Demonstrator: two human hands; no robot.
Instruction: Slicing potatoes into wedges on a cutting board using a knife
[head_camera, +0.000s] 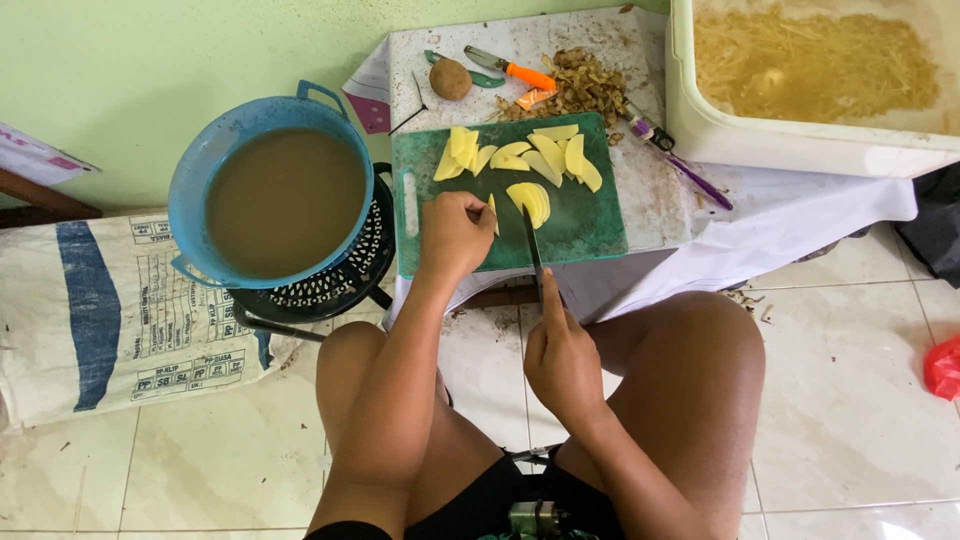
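Note:
A green cutting board (590, 225) lies on a low table. Yellow potato slices (545, 155) are spread over its far half, and a stack of slices (530, 200) sits near the middle. My left hand (455, 235) rests on the board with its fingers closed over a thin potato piece (492, 210). In my right hand (562, 360) is a dark knife (533, 245), index finger along its spine and blade pointing toward the stacked slices. An unpeeled potato (450, 78) lies beyond the board.
A blue basin (205, 160) of murky water sits on a black stool at left, beside a printed white sack (120, 310). Peelings (585, 85), an orange-handled peeler (510, 68) and a purple tool (680, 160) lie on the table. A white tub (780, 140) of cut strips stands right.

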